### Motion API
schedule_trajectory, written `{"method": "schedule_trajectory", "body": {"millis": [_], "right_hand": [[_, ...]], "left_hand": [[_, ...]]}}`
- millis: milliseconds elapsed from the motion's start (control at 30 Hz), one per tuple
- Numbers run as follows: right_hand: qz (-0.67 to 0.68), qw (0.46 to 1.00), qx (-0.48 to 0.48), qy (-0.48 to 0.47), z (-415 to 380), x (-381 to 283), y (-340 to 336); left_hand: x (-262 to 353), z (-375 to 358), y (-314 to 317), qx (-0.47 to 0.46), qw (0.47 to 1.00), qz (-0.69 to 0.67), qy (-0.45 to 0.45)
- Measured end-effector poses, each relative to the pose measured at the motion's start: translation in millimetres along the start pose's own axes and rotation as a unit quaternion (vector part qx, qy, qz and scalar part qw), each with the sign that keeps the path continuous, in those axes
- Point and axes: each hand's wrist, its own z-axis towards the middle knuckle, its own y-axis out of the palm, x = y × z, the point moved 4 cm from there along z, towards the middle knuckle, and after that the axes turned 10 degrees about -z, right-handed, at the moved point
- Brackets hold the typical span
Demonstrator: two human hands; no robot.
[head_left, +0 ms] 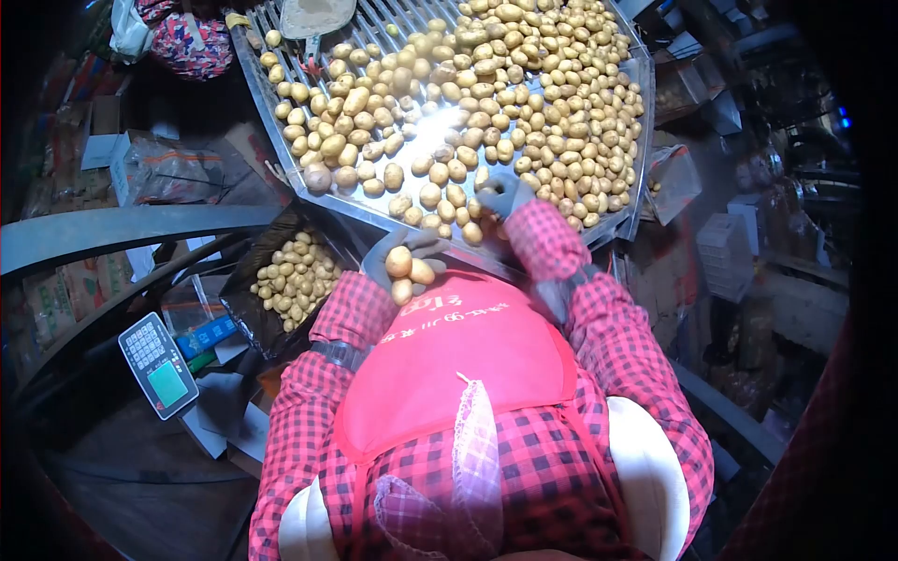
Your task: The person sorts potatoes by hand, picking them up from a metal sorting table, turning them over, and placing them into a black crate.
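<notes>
Many potatoes (571, 112) lie spread over a metal sorting table (374, 211). My left hand (393, 257), in a grey glove, holds several potatoes (399, 263) against its palm, just off the table's near edge in front of the red apron. To its right, my right hand (508, 194), also gloved, reaches over the near edge among the potatoes. Its fingers are curled, and what they hold, if anything, is hidden.
An open box lined with black plastic holds potatoes (297, 276) at the left. Below it sits a scale display (157, 365). A scoop (316, 17) rests on the slatted far part of the table. A white crate (723, 257) stands at the right.
</notes>
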Motion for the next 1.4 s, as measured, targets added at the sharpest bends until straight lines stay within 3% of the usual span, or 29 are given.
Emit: {"method": "schedule_trajectory", "body": {"millis": [33, 67, 100, 133, 167, 233, 267, 300, 367, 400, 467, 567, 667, 767, 800, 833, 900, 967, 1000, 1033, 1067, 1100, 1133, 1200, 1233, 1267, 1300, 1333, 1400], "right_hand": [[0.103, 0.993, -0.023, 0.056, -36.6, -44.3, 2.0], [0.014, 0.999, -0.032, 0.04, -50.1, -70.1, 16.3], [0.036, 0.988, -0.14, -0.06, -69.0, -89.1, 20.2], [-0.008, 0.971, -0.195, -0.14, -82.2, -111.7, 13.1], [-0.029, 0.974, -0.141, -0.175, -78.8, -109.8, 12.4], [-0.006, 0.999, -0.028, -0.018, -57.8, -89.1, -23.8], [-0.033, 0.996, 0.077, -0.009, -30.4, -54.7, -39.9], [-0.06, 0.982, 0.179, 0.0, -4.8, -7.8, -53.6], [-0.323, 0.894, 0.31, -0.009, 4.6, 51.2, -93.0], [-0.377, 0.886, 0.269, 0.013, 0.5, 47.2, -96.2], [-0.477, 0.859, 0.177, 0.059, -26.0, 22.5, -97.1], [-0.432, 0.878, 0.196, -0.057, -51.4, 6.6, -56.3], [-0.429, 0.886, -0.06, -0.164, -45.8, 14.0, -14.9], [-0.367, 0.917, 0.074, -0.135, -60.6, 9.4, -70.5], [-0.344, 0.921, 0.177, -0.038, -53.3, 31.7, -94.9], [-0.314, 0.93, 0.185, 0.043, -37.5, 61.1, -116.2], [-0.409, 0.86, 0.297, 0.071, -43.9, 88.9, -127.4], [-0.435, 0.876, 0.18, 0.107, -58.0, 49.4, -135.3], [-0.434, 0.88, 0.191, 0.029, -65.2, 41.8, -121.9], [-0.433, 0.878, 0.198, -0.051, -73.2, 34.2, -108.1], [-0.435, 0.868, 0.202, -0.128, -82.1, 27.0, -94.0], [-0.423, 0.859, 0.214, -0.192, -84.5, 25.9, -90.7], [-0.313, 0.939, 0.049, -0.134, -68.9, 30.1, -96.8], [-0.378, 0.923, 0.057, 0.049, -55.3, 16.5, -147.5], [-0.221, 0.924, 0.297, -0.094, -40.7, 83.9, -149.1], [-0.164, 0.945, 0.273, 0.069, -27.0, 101.4, -175.5], [-0.177, 0.922, 0.331, 0.096, -26.8, 110.8, -198.7], [-0.279, 0.85, 0.442, 0.057, -12.2, 137.7, -207.8], [-0.346, 0.809, 0.471, 0.066, 13.0, 177.0, -201.5]], "left_hand": [[-1.6, -0.4, 3.9, 0.003, 1.0, -0.006, 0.002], [-2.8, 0.3, -0.2, -0.035, 0.998, -0.045, -0.008], [-4.5, -0.4, 0.9, 0.048, 0.995, -0.061, 0.061], [-5.0, -2.7, -2.7, 0.055, 0.994, -0.069, 0.071], [-2.7, -8.1, -8.2, 0.063, 0.992, -0.077, 0.082], [3.3, -20.6, -30.5, 0.076, 0.978, -0.13, 0.143], [6.3, -31.3, -23.9, 0.096, 0.966, -0.17, 0.166], [11.9, -43.6, -38.4, 0.134, 0.956, -0.157, 0.206], [28.7, -62.5, -82.2, 0.0, 0.966, -0.154, 0.208], [35.2, -80.4, -104.7, 0.094, 0.957, -0.117, 0.247], [45.1, -102.0, -160.0, 0.094, 0.926, -0.162, 0.327], [47.8, -124.0, -180.7, 0.172, 0.861, -0.259, 0.402], [47.1, -138.1, -166.0, 0.28, 0.777, -0.369, 0.426], [55.4, -142.5, -183.2, 0.325, 0.745, -0.384, 0.439], [61.5, -139.8, -190.4, 0.323, 0.747, -0.383, 0.437], [66.7, -136.3, -197.2, 0.312, 0.756, -0.378, 0.434], [79.6, -123.5, -204.4, 0.26, 0.776, -0.395, 0.416], [95.5, -106.8, -216.3, 0.131, 0.784, -0.5, 0.344], [100.3, -96.8, -216.5, 0.062, 0.772, -0.563, 0.287], [103.1, -88.4, -211.0, 0.039, 0.8, -0.535, 0.267], [94.3, -76.9, -155.9, 0.163, 0.863, -0.334, 0.343], [95.5, -73.9, -126.0, 0.276, 0.868, -0.11, 0.397], [98.9, -71.1, -123.8, 0.267, 0.876, -0.098, 0.39], [100.5, -67.3, -106.4, 0.286, 0.869, -0.087, 0.395], [100.7, -65.5, -96.5, 0.297, 0.864, -0.081, 0.399], [100.7, -64.2, -92.4, 0.3, 0.864, -0.073, 0.399], [101.2, -62.8, -88.7, 0.303, 0.863, -0.065, 0.399], [100.6, -61.0, -83.9, 0.305, 0.863, -0.057, 0.399], [93.6, -54.4, -74.3, 0.31, 0.867, -0.045, 0.389]]}}
